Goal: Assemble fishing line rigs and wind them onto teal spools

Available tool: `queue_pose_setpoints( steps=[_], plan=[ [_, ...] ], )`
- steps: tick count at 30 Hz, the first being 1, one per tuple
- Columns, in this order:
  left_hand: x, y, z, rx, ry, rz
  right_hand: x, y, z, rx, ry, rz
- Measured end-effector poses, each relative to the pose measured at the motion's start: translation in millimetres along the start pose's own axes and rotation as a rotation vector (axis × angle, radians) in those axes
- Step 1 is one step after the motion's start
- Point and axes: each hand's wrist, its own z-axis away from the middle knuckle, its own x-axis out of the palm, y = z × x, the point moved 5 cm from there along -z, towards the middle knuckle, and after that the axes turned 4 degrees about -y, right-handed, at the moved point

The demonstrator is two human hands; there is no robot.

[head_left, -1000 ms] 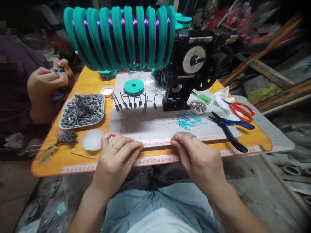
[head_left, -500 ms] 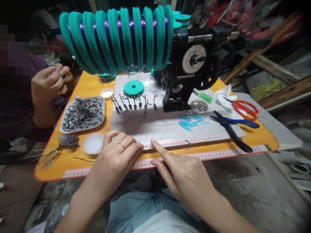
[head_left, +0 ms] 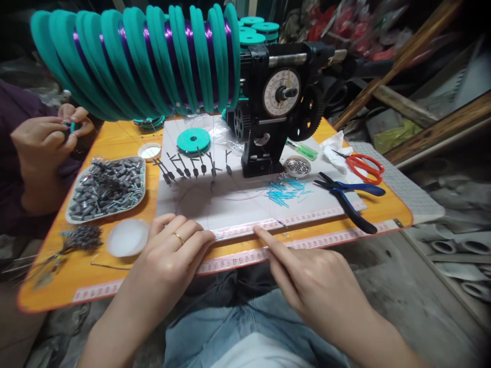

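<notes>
At the board's near edge, left hand (head_left: 174, 250) pinches fingertips together, whatever's between them too small to tell! Right hand (head_left: 310, 276) extends its index finger onto the pink-marked measuring tape (head_left: 245, 229), lower centre of frame, nothing gripped, blue-handled pliers (head_left: 347, 197) lying off to the right!

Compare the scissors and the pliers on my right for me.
The scissors have red loop handles; the pliers have dark blue, straighter handles without loops. The scissors' blades look together, while the pliers' jaws are parted. The pliers lie nearer the table's front edge than the scissors. Both point leftward.
</notes>
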Motion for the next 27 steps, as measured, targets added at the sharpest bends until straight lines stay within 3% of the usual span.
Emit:
queue_pose_setpoints(
  steps=[7, 17, 27],
  plan=[
    [2.5, 4, -3, 0.005, -0.019, 0.009, -6, 9, 5, -0.009, 0.002, 0.06],
    [4.1, 4, -7, 0.012, -0.008, -0.002, -2, 12, 7, 0.019, -0.011, -0.034],
    [-3.4, -1, 4, -0.047, -0.011, -0.068, -1, 10, 6, -0.018, 0.03, -0.041]
  ],
)
